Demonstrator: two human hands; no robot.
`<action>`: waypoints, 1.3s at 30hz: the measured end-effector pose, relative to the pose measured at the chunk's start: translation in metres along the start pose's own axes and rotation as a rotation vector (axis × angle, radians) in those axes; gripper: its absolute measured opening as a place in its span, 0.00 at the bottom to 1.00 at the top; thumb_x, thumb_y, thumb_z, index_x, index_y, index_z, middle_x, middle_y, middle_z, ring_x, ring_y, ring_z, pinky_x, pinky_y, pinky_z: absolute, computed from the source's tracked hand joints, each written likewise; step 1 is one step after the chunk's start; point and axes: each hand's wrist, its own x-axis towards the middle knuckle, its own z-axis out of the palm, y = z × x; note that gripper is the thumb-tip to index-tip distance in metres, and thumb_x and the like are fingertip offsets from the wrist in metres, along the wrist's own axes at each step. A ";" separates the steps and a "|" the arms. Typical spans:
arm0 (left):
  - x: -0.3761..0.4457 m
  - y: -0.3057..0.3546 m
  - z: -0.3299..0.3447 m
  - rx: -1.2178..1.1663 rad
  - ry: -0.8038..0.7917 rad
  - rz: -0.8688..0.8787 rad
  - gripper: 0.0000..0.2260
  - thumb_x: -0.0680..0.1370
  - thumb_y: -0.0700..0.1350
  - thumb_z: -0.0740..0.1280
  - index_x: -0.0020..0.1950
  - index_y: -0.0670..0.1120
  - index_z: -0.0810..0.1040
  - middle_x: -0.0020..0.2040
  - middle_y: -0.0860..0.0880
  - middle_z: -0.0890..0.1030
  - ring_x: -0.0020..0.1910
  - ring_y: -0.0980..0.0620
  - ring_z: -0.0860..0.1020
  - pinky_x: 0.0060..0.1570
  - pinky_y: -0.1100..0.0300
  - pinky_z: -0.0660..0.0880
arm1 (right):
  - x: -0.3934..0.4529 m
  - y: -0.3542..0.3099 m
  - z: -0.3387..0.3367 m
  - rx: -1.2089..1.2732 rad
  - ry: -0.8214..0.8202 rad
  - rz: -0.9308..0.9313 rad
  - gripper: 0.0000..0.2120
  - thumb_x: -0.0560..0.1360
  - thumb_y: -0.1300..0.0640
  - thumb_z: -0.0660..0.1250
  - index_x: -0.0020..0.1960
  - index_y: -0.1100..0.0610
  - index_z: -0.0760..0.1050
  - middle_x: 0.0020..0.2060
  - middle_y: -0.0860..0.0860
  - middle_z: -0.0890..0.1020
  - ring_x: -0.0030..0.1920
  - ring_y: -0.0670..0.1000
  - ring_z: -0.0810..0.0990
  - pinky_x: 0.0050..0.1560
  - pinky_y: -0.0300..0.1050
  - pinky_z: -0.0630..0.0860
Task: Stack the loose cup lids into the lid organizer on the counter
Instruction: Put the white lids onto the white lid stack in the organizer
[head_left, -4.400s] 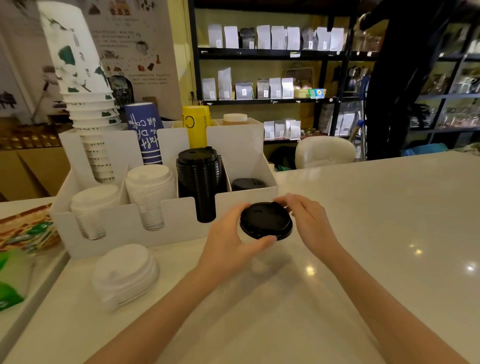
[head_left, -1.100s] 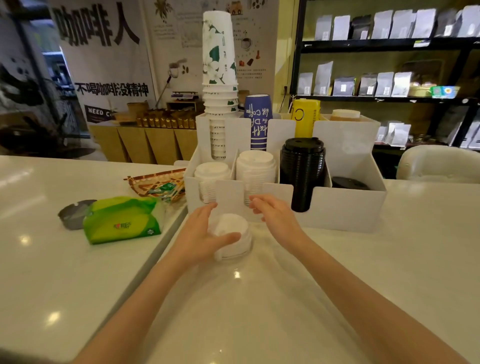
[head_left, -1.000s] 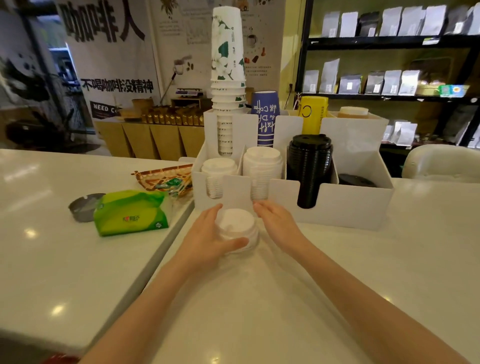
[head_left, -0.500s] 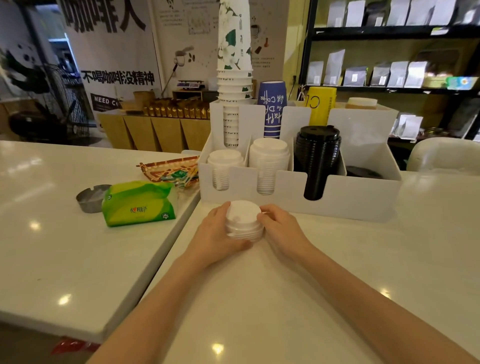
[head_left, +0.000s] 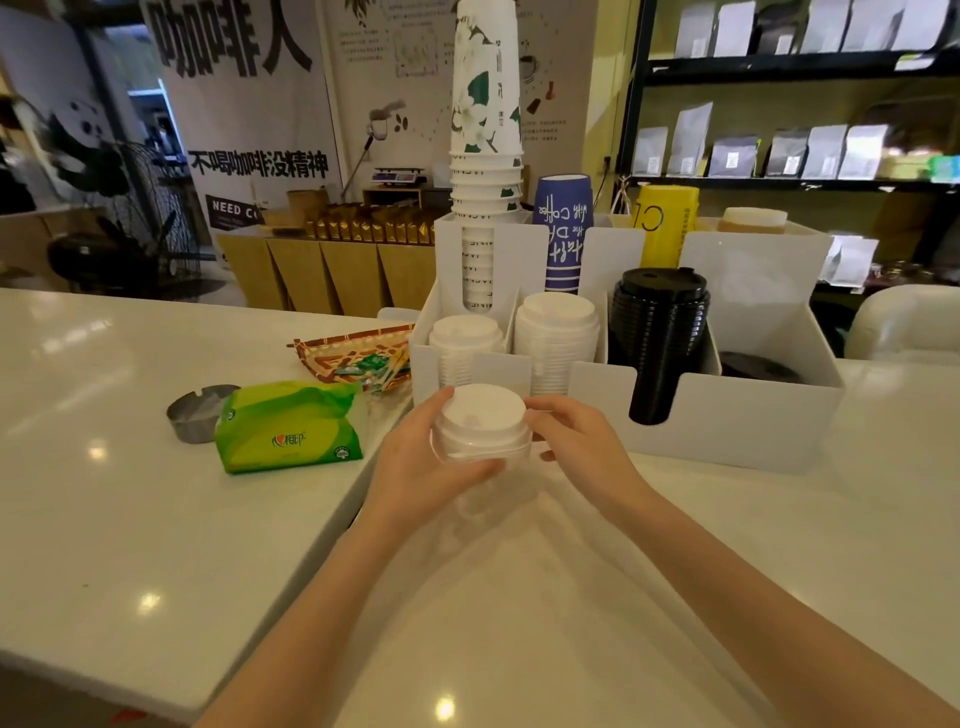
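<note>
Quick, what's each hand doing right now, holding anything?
Left hand: closed around the stack of white lids.
Right hand: fingers on the same stack, steadying its other side.

Black shelving (head_left: 779, 62) at two o'clock holds pouches; banner (head_left: 244, 104) at eleven; possibly a fan (head_left: 156, 218) beside it.

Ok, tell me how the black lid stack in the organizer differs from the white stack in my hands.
The black lid stack is black, the white lid stack white. The black one is much taller. It stands in an organizer slot; the white one is held between left hand and right hand. Both are upright nested lids.
</note>
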 end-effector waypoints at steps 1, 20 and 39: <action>0.003 0.001 -0.002 -0.006 0.013 0.012 0.38 0.62 0.51 0.76 0.68 0.51 0.64 0.67 0.49 0.72 0.63 0.51 0.70 0.63 0.51 0.69 | 0.002 -0.004 -0.001 0.003 -0.006 -0.022 0.13 0.73 0.53 0.61 0.56 0.53 0.76 0.53 0.49 0.81 0.54 0.48 0.78 0.57 0.48 0.75; 0.130 0.022 -0.017 0.031 0.174 0.039 0.36 0.63 0.55 0.73 0.68 0.53 0.64 0.66 0.49 0.72 0.58 0.54 0.69 0.56 0.56 0.70 | 0.134 -0.080 -0.018 -0.414 -0.035 -0.369 0.15 0.76 0.50 0.56 0.58 0.56 0.72 0.52 0.53 0.81 0.51 0.52 0.77 0.52 0.48 0.75; 0.139 -0.002 -0.001 0.338 0.124 0.009 0.33 0.66 0.63 0.67 0.68 0.54 0.63 0.73 0.49 0.64 0.73 0.49 0.58 0.69 0.46 0.56 | 0.161 -0.067 -0.008 -0.905 -0.163 -0.370 0.18 0.77 0.49 0.52 0.62 0.55 0.68 0.58 0.58 0.75 0.60 0.57 0.69 0.61 0.53 0.65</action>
